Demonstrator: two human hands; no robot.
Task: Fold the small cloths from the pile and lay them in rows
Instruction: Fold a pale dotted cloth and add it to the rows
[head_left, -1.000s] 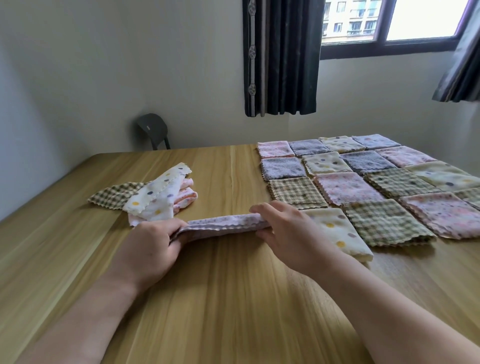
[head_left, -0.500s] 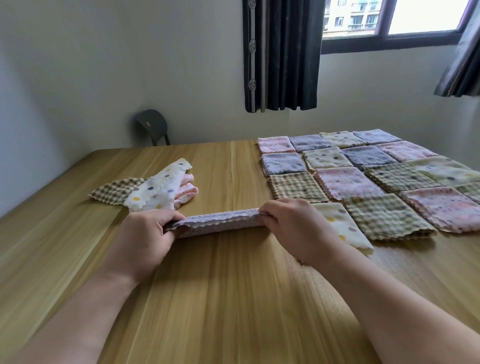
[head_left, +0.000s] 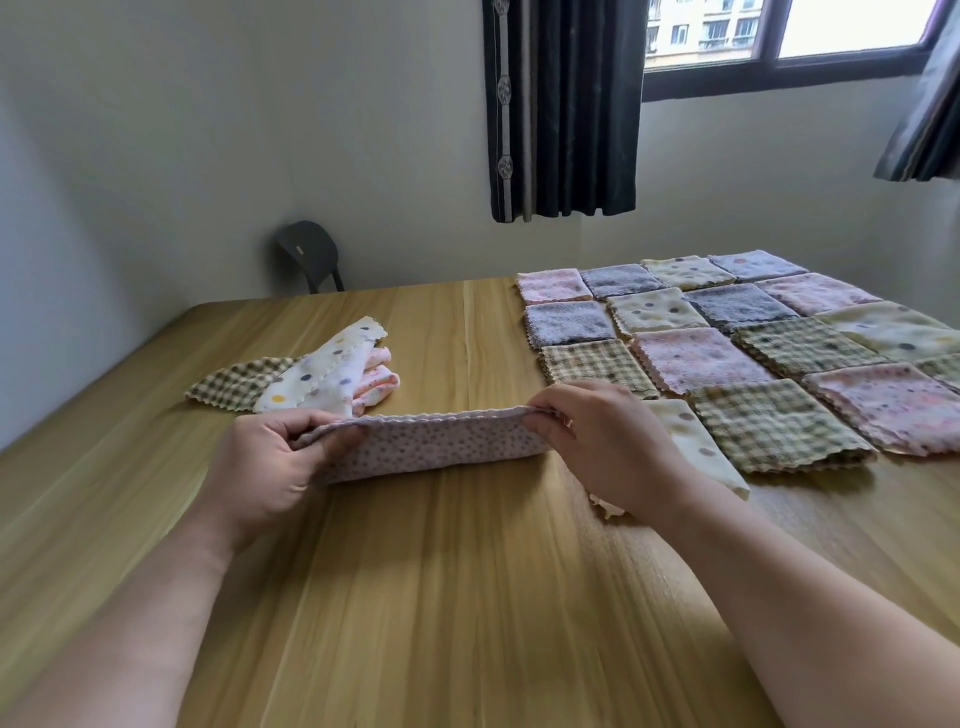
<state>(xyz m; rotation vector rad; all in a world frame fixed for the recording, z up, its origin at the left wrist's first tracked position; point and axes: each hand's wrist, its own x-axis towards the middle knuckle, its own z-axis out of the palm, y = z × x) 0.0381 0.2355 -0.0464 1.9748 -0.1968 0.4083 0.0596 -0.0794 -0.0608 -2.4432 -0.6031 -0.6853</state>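
Note:
A pale purple dotted cloth (head_left: 436, 444), folded into a long strip, stands on edge on the wooden table (head_left: 467, 597). My left hand (head_left: 270, 462) pinches its left top corner and my right hand (head_left: 597, 441) pinches its right top corner. Behind the left hand lies the pile of unfolded cloths (head_left: 322, 376): a checked one, a white dotted one and a pink one. Several folded cloths (head_left: 727, 353) lie in rows on the right half of the table. My right hand partly covers a cream dotted folded cloth (head_left: 696, 447) in the nearest row.
A dark chair (head_left: 309, 254) stands against the wall behind the table's far edge. Dark curtains (head_left: 561, 109) hang beside a window at the back. Bare wood stretches between me and the cloth strip.
The folded strip lay flat and stretched between my hands; now both hands have lifted its top edge, so the strip stands upright and shows its dotted face.

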